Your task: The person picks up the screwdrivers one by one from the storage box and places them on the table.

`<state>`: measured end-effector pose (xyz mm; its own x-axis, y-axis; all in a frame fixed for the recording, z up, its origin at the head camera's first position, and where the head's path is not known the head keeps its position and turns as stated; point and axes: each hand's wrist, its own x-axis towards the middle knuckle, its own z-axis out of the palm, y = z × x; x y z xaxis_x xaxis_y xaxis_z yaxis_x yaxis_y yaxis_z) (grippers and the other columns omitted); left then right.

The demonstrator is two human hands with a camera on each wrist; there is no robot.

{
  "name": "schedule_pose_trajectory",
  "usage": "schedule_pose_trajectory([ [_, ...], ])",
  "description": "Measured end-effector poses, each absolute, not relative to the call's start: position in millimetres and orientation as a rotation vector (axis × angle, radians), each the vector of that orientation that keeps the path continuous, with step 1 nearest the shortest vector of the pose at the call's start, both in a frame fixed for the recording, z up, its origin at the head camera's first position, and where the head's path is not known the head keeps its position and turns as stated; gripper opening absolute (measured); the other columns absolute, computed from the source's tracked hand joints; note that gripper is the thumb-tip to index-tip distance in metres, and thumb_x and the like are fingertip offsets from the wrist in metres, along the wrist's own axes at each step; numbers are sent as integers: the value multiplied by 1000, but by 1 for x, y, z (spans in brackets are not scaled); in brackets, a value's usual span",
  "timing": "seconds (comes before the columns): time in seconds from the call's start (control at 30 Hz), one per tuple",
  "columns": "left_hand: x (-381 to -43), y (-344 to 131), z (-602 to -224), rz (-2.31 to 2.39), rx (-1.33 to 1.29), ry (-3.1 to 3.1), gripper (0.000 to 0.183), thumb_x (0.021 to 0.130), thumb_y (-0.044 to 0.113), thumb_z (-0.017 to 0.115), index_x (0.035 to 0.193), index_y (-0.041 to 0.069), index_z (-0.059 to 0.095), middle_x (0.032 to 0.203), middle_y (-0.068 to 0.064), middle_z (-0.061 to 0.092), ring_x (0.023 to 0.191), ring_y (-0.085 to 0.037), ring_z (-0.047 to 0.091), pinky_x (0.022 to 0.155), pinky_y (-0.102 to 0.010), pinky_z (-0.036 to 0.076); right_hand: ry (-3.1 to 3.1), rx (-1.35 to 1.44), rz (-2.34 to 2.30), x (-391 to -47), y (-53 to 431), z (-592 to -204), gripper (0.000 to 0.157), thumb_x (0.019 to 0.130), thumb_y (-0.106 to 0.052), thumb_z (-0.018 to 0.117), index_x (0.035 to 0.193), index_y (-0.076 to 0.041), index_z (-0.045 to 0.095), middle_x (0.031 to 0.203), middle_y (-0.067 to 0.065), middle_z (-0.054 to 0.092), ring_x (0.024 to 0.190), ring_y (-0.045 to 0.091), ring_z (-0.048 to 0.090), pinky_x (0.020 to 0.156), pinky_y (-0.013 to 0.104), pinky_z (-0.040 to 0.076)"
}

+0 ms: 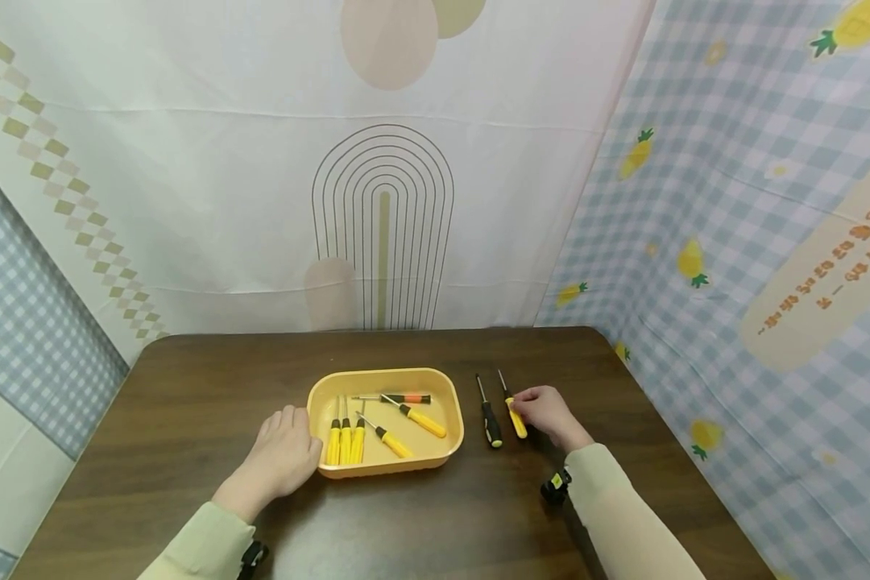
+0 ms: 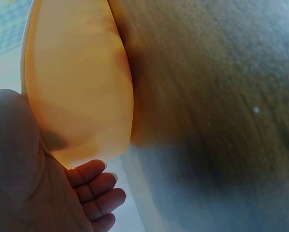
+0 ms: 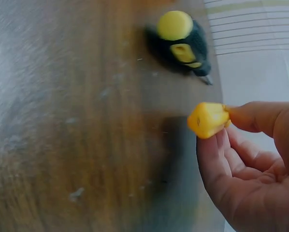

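Note:
My left hand (image 1: 285,449) holds the left end of a yellow plastic tray (image 1: 455,431); in the left wrist view the thumb lies by the rim and the fingers reach along the outer wall (image 2: 81,82). Between thumb and fingers, my right hand (image 1: 548,412) pinches a yellow-handled screwdriver (image 1: 517,422), its shaft pointing toward the back of the table. The butt of that yellow handle (image 3: 207,121) shows in the right wrist view. Just left of it lies a black-and-yellow screwdriver (image 1: 491,427). Inside the tray are several yellow-handled screwdrivers (image 1: 394,442) and one with a black-and-orange handle (image 1: 413,399).
A dark brown wooden table (image 1: 406,524) carries everything. Behind it hangs a pale patterned cloth (image 1: 246,217), and a checked cloth with pineapples (image 1: 689,338) runs down the right side. The two loose screwdrivers lie right of the tray.

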<state>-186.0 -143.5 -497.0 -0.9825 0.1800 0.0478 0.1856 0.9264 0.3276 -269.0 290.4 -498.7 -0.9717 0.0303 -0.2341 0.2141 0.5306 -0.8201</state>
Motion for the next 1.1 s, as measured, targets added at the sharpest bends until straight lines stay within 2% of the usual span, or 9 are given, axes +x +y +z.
schedule_pose_trajectory([
  [0.1,-186,-144,-497,-531,-289,-3070,33,91,21,47,107,-8,45,93,-13,40,90,-32,40,94,-53,32,2632,211,-1365,-268,286,-501,18,88,-7,64,98,8,68,88,13,65,70,19,60,60,30,51],
  [0.2,-186,-144,-496,-540,-292,-3070,33,91,21,47,107,-8,45,93,-13,40,90,-31,40,94,-52,33,2665,207,-1327,-267,283,-501,16,88,-6,64,96,7,68,84,12,65,67,19,59,57,29,49],
  [0.47,-185,-143,-492,-564,-287,-3080,34,91,20,47,108,-9,45,93,-13,40,89,-31,39,94,-52,33,2686,231,-1264,-266,281,-500,15,88,-10,66,97,3,69,88,11,65,70,21,61,58,31,49],
  [0.8,-185,-143,-493,-559,-288,-3076,35,91,20,48,109,-9,46,94,-13,41,90,-31,40,94,-52,33,2757,200,-1140,-264,289,-497,18,88,-16,68,89,1,71,81,10,65,63,18,56,56,30,46],
  [1.1,-185,-143,-494,-559,-284,-3081,35,91,21,48,109,-9,46,94,-13,41,91,-31,40,95,-53,32,2585,247,-1306,-263,288,-500,16,89,-12,68,92,4,71,89,12,66,70,19,61,63,32,52],
])
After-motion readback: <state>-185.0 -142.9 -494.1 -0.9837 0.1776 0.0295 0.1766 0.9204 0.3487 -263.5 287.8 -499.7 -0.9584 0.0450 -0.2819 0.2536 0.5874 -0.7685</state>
